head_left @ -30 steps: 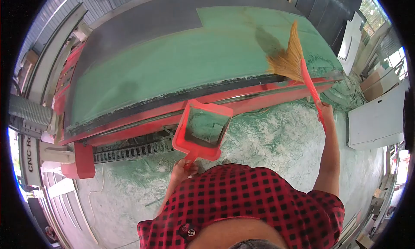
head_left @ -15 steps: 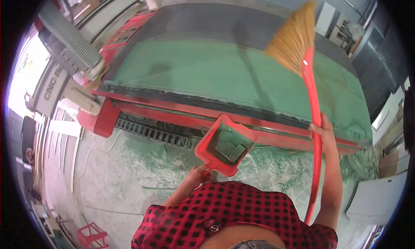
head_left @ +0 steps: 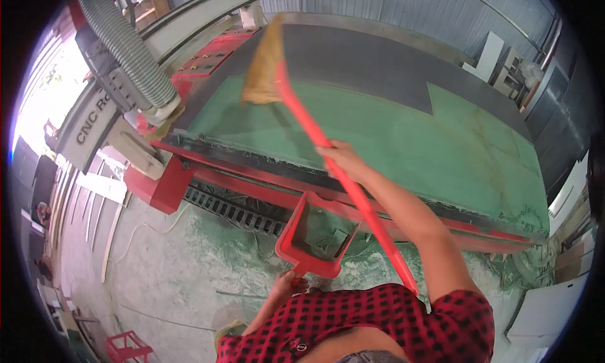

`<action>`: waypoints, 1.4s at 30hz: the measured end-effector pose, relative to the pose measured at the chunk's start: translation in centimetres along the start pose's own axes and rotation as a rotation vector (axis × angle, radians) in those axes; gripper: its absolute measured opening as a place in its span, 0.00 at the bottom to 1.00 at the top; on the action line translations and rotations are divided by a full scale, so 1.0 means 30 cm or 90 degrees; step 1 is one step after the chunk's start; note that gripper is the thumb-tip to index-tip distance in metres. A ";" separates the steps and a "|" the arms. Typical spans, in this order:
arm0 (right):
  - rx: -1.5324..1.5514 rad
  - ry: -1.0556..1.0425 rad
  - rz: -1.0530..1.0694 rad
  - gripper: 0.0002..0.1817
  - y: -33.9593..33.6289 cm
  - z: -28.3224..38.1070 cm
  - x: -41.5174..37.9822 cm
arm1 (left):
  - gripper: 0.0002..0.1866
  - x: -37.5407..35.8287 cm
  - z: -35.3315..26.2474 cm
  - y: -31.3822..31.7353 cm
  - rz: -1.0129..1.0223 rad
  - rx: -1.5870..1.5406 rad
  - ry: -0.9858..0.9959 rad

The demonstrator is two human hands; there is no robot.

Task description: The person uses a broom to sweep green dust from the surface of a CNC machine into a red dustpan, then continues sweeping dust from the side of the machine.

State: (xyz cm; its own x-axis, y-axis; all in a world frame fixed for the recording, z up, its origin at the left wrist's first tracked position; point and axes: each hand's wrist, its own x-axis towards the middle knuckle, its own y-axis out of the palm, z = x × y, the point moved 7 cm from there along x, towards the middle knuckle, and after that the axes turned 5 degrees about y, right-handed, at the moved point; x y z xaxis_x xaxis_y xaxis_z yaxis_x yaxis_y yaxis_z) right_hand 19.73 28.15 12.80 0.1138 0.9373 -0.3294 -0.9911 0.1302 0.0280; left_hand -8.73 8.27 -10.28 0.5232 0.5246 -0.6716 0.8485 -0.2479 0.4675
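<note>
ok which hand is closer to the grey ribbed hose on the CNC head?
Right. The right hand grips the broom handle over the green bed, across from the hose. The left hand holds the dustpan lower down, by the floor, farther off.

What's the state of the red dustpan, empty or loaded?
Loaded. The red dustpan, held level in the left hand below the machine bed, has green dust and flat scraps lying in its tray.
</note>
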 end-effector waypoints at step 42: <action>0.151 0.139 -0.914 0.16 -1.754 -0.747 -1.468 | 0.15 0.002 0.225 0.530 0.046 0.162 -0.152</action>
State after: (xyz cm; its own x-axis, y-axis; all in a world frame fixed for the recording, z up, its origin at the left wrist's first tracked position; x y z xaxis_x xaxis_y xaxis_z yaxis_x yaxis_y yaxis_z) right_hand 65.33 -27.22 4.70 0.9349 -0.1026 -0.3398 -0.0025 0.9554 -0.2953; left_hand 5.33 -1.15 -6.77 0.5609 0.3012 -0.7712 0.7856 -0.4877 0.3808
